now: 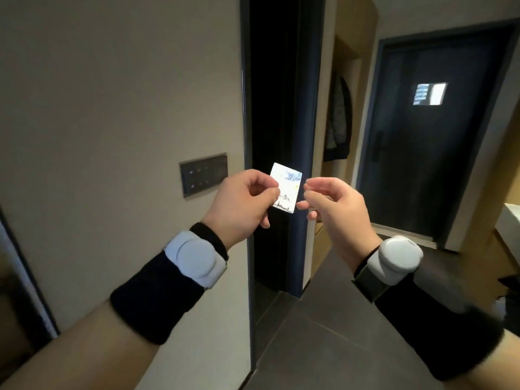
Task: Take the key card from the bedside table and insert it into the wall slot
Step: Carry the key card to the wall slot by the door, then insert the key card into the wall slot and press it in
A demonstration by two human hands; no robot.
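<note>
— Where is the key card [286, 187]?

— Held up in mid-air, roughly at the middle of the view, in front of a dark, narrow opening [277, 108] in the wall. It is white with a bluish print across its top and a dark drawing near its bottom edge. It stands nearly upright, tilted a little to the right.

— Who holds it?

— The left hand [242, 202]. Its thumb and forefinger pinch the card's left edge, and the other fingers are curled in beneath. The right hand [334, 205] is just beside the card's right edge, fingers half curled and thumb reaching toward the lower right corner. It grips nothing; whether a fingertip touches the card is hard to tell, as the view is soft there.

— What else is near?

— Each wrist carries a pale rounded device on a dark band, one on the left wrist [195, 258] and one on the right wrist [398, 258]. On the beige wall [112, 94] to the left of the hands sits a dark switch panel [204, 174] with small lit marks. Farther off on the right is a dark door [433, 136] with a bright small reflection, and a dark coat [339, 119] hangs in a recess between the opening and that door. The floor [323, 333] is grey tile.
</note>
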